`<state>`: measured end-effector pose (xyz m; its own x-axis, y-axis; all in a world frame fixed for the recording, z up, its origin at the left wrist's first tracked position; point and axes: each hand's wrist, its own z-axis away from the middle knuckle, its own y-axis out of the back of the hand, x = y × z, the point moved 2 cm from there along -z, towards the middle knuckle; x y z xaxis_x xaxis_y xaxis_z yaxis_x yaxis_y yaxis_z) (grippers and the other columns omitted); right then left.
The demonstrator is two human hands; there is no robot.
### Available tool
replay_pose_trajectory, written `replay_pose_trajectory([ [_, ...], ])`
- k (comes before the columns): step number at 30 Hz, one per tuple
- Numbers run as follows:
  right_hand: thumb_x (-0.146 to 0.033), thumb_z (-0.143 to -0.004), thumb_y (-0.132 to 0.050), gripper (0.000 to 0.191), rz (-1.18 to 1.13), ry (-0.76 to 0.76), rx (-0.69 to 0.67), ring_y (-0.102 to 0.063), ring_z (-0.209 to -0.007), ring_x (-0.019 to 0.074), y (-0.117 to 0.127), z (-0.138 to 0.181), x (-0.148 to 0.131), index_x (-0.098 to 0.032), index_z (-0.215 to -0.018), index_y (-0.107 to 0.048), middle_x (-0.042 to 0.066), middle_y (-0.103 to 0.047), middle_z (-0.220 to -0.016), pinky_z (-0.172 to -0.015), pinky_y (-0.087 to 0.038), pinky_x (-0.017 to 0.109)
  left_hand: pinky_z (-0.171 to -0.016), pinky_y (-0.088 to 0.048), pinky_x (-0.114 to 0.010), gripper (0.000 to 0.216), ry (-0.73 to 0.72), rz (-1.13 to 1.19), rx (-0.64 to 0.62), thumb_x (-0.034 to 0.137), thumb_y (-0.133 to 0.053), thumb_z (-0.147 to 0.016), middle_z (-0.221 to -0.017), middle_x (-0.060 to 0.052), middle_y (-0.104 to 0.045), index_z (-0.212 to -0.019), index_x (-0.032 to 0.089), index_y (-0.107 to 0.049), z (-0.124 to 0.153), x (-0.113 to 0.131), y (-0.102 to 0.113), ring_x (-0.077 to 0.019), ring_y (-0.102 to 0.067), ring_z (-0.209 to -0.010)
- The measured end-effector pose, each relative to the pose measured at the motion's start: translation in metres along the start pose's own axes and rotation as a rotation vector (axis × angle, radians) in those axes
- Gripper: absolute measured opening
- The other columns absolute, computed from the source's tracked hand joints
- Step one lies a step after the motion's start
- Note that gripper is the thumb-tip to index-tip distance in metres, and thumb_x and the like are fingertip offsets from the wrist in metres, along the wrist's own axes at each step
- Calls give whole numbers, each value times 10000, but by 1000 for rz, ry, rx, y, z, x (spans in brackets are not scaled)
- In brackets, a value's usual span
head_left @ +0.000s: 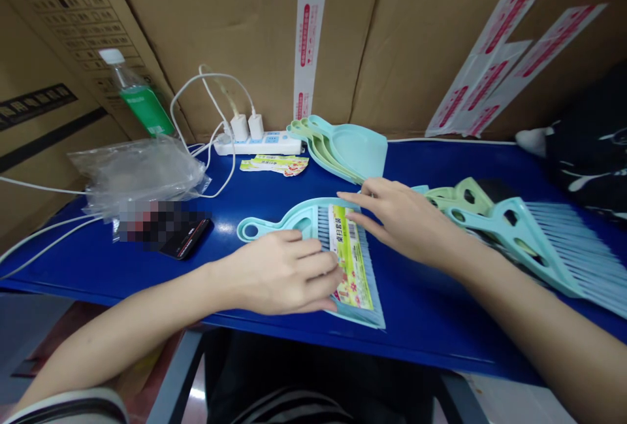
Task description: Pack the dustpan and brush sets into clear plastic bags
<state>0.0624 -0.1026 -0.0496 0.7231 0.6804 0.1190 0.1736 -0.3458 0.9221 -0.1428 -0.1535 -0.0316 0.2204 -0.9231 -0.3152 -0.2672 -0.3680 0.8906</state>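
Note:
A light blue dustpan point(274, 220) lies on the blue table point(421, 319) with a small brush nested in it and a green-yellow paper label point(349, 258) across the bristles. My left hand point(281, 274) lies flat on the set with fingers stretched out, touching the label's left edge. My right hand point(401, 220) rests on the set's upper right, fingers extended toward the label's top.
A stack of blue and green dustpans point(343, 148) sits at the back, several brushes point(539, 234) at right. A power strip point(259, 143) with chargers, loose labels point(274, 164), clear plastic bags point(137, 172), a phone point(186, 238) and a bottle point(140, 100) lie at left. Cardboard walls stand behind.

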Motion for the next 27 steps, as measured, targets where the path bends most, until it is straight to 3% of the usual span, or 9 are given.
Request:
replay_pose_trajectory([
  [5,-257,-987,-337,407,-38,-30,43,-563,-802,246,-12,-1,5,-111,-1143,-683,113,-613,-821,-701,-475,368,-534,-395,-281,262,130,-195,11,202,-440,-968,-734,5,-643,-818,176,-654,4,-19,3,-135,-567,-623],
  [10,-242,-976,-358,375,-108,-60,77,-553,-807,254,-17,-5,5,-142,-1048,-713,109,-620,-815,-694,-462,377,-530,-384,-274,243,375,-380,-177,160,-458,-915,-679,-22,-610,-746,178,-632,14,-46,6,-157,-587,-625],
  [13,-233,-974,-356,371,-151,-92,98,-553,-795,251,-18,-8,4,-152,-958,-718,112,-631,-818,-694,-452,378,-561,-413,-279,256,686,-451,-393,169,-429,-910,-744,-60,-653,-811,173,-665,26,-68,20,-200,-641,-728],
  [17,-232,-977,-346,370,-168,-111,91,-560,-779,249,-20,-9,4,-165,-940,-708,99,-658,-800,-680,-433,376,-644,-483,-315,311,1191,-503,-617,207,-376,-927,-986,-115,-690,-959,163,-682,51,-98,48,-276,-657,-937],
  [20,-231,-974,-354,356,-160,-112,85,-562,-787,251,-23,-9,5,-172,-962,-705,94,-674,-809,-677,-426,374,-773,-527,-387,329,1404,-460,-752,226,-386,-923,-1155,-141,-658,-1068,138,-668,68,-114,57,-324,-626,-1069],
  [24,-157,-941,-357,359,-130,-89,56,-557,-786,250,-25,-11,6,-174,-991,-712,97,-675,-797,-673,-423,370,-888,-510,-453,407,1485,-331,-804,311,-456,-927,-1272,-164,-593,-1289,160,-563,77,-120,52,-351,-587,-1151],
  [27,-152,-934,-356,368,-123,-80,40,-552,-788,257,-26,-12,6,-173,-1009,-715,102,-678,-796,-670,-428,376,-897,-504,-470,444,1436,-262,-773,349,-447,-949,-1289,-171,-570,-1356,182,-508,76,-114,49,-347,-594,-1135],
])
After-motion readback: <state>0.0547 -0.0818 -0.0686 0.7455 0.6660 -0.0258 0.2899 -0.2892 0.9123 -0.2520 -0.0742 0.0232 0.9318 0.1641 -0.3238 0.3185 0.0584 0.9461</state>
